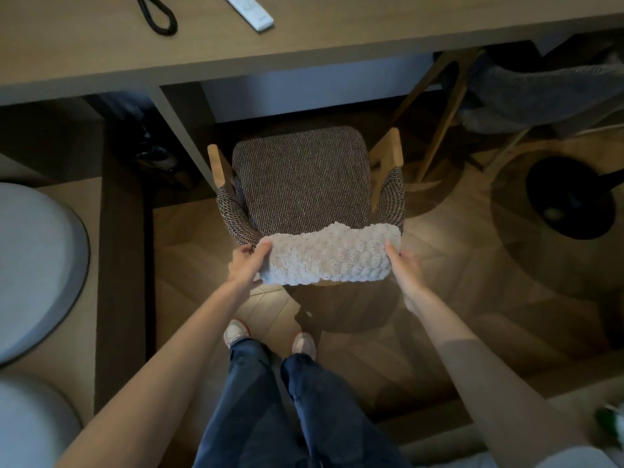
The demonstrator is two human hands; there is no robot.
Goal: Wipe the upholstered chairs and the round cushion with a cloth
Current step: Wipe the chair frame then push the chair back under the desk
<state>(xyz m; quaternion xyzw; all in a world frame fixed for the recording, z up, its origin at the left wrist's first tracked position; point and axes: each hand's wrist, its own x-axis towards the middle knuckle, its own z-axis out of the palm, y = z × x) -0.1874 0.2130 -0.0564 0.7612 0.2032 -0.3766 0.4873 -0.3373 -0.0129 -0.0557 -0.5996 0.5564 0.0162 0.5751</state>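
A fluffy white cloth (329, 253) is stretched over the top of the backrest of a brown woven upholstered chair (300, 179). My left hand (246, 265) grips the cloth's left end and my right hand (403, 265) grips its right end. The chair's seat faces the desk and its wooden arm posts stick up on both sides. A round grey cushion (37, 268) lies at the far left edge, partly cut off by the frame.
A wooden desk (337, 45) runs across the top with a white remote (248, 10) and a black cord (158, 15) on it. A second chair (526, 92) with grey fabric stands at the right, above a black round bin (570, 197). My feet stand just behind the chair.
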